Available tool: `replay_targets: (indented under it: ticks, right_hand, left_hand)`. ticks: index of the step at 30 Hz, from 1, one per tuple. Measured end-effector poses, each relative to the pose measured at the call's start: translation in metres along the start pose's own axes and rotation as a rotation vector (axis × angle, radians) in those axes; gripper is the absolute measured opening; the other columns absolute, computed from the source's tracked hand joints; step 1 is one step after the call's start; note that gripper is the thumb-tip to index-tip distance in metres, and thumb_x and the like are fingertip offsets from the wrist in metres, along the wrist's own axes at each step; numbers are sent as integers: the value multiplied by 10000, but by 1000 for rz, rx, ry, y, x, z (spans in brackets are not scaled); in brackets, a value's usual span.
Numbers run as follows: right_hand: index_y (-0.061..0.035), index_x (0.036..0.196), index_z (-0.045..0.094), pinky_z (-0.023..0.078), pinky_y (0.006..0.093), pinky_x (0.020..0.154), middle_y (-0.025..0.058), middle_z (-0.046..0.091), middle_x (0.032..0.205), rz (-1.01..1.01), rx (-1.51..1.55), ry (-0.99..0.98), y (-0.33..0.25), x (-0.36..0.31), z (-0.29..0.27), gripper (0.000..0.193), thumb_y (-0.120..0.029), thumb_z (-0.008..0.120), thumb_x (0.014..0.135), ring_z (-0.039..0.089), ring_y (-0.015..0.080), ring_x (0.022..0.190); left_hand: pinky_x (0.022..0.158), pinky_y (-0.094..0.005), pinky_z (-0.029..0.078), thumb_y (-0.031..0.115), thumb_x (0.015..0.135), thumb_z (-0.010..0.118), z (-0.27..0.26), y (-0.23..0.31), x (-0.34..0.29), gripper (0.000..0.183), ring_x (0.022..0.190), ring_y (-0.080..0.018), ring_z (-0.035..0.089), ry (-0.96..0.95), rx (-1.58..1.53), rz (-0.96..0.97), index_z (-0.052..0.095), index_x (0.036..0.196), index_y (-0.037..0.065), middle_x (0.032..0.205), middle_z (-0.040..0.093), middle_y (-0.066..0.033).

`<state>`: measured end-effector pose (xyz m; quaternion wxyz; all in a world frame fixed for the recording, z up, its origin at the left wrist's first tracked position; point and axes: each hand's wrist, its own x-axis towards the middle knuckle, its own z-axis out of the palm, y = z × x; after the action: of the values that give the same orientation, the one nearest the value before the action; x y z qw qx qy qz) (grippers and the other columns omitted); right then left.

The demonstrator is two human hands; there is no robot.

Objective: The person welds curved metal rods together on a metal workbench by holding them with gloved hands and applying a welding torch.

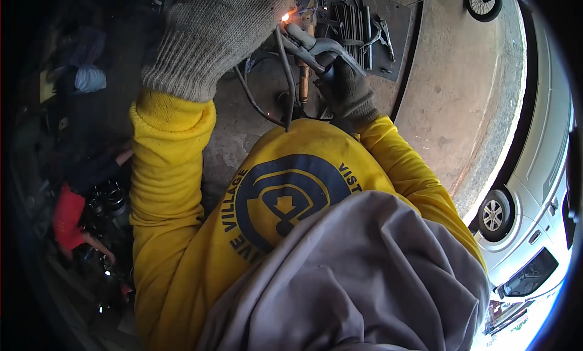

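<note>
Beside the board edge [390, 75], right hand [349, 91] at curved bar [341, 48], open floor [455, 96] rightward.

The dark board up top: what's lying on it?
Thin rods and a pliers-like tool lie on the dark board. A curved grey metal piece covers some of it, so anything behind that can't be seen.

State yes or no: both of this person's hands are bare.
No, the left hand and the right hand both wear grey gloves that meet yellow sleeves.
</note>
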<state>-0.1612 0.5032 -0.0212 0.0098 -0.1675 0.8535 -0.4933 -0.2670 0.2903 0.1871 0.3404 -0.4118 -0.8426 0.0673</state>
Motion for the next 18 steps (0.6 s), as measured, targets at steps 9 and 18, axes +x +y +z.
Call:
replay_targets:
  ticks: [9, 18]
  right_hand:
    - [-24, 1163, 563, 502, 474, 841, 217, 627, 1058, 57, -125, 1, 4, 4, 11, 419, -172, 704, 798, 599, 437, 996]
    - [-47, 1084, 597, 530, 437, 735, 178, 653, 959, -17, -156, 80, -5, 7, 5, 346, -312, 676, 876, 654, 377, 878]
  left_hand:
    - [699, -375, 577, 157, 854, 687, -1, 7, -4, 258, 961, -299, 615, 59, 65, 39, 649, 1109, 168, 1222, 536, -165]
    - [679, -371, 580, 200, 871, 693, -7, 5, -4, 234, 942, -297, 622, 5, 86, 76, 637, 1097, 168, 1240, 543, -181]
